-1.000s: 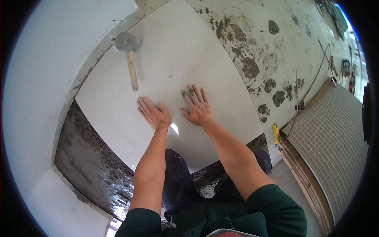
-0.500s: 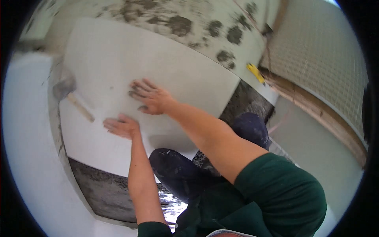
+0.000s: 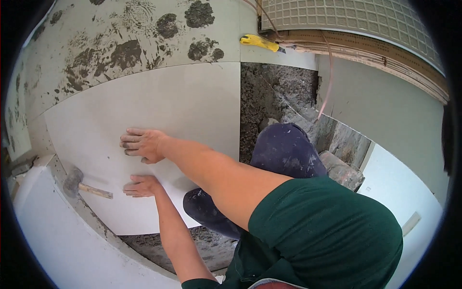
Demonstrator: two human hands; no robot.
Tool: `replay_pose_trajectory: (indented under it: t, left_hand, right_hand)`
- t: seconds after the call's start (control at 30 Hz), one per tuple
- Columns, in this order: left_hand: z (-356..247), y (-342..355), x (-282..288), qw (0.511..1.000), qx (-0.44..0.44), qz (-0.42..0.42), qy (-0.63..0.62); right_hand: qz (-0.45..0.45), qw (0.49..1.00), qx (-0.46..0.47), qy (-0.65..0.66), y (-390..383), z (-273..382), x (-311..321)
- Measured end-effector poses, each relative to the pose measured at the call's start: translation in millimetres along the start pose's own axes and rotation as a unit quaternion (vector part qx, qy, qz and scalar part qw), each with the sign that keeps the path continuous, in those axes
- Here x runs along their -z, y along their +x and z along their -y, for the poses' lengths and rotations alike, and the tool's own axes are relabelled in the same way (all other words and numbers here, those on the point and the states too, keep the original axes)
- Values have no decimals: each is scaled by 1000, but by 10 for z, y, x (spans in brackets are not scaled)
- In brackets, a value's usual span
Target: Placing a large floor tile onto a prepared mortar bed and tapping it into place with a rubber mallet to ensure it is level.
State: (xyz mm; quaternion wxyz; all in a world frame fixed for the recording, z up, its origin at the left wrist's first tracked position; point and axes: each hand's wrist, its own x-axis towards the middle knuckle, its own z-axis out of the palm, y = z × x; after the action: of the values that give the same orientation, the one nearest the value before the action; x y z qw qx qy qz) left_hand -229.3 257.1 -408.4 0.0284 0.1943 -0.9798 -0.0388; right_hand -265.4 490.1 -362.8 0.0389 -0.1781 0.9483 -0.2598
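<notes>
A large pale floor tile (image 3: 202,106) lies in front of me, its right edge bordering dark, rough mortar. Both of my hands rest flat on it, palms down. My right hand (image 3: 144,144) is the farther one, with fingers spread toward the left and dark smears on the fingertips. Closer to me, my left hand (image 3: 141,187) lies with its fingers stretched out, also pointing left. Neither holds anything. A mallet (image 3: 94,190) with a grey head and wooden handle lies on the tile's left side, its handle end a short way from my left fingers.
Mud-spotted tiles (image 3: 139,33) lie beyond. A yellow utility knife (image 3: 260,42) sits at the far edge of the bare mortar (image 3: 276,91). Tiles with cardboard (image 3: 346,43) are stacked at the upper right. A white wall (image 3: 48,221) curves along the left. My knees are beside the tile.
My view has swung round, so the tile and knife appear turned and shifted left. Both hands stay flat on the tile; the mallet still lies at its left side.
</notes>
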Motion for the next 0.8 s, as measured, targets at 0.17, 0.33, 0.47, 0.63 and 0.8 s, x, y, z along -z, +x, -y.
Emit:
replay_pose_trajectory:
  t: [0.17, 0.33, 0.47, 0.63, 0.8]
  left_hand:
    - [74, 99, 4, 1000, 2, -15, 12]
    - [178, 48, -101, 998, -55, -36, -11]
    - [-257, 127, 182, 998, 24, 6, -66]
    - [16, 121, 406, 997, 24, 35, -58]
    - [-122, 74, 412, 993, 49, 86, -59]
  right_hand:
    - [-8, 1000, 10, 28, 312, 50, -22]
    - [51, 996, -73, 17, 1053, -22, -43]
    - [26, 992, -100, -69, 1692, -59, 20]
    - [64, 991, -108, -44, 1896, 277, 13]
    - [112, 982, -132, -69, 1863, 163, 35]
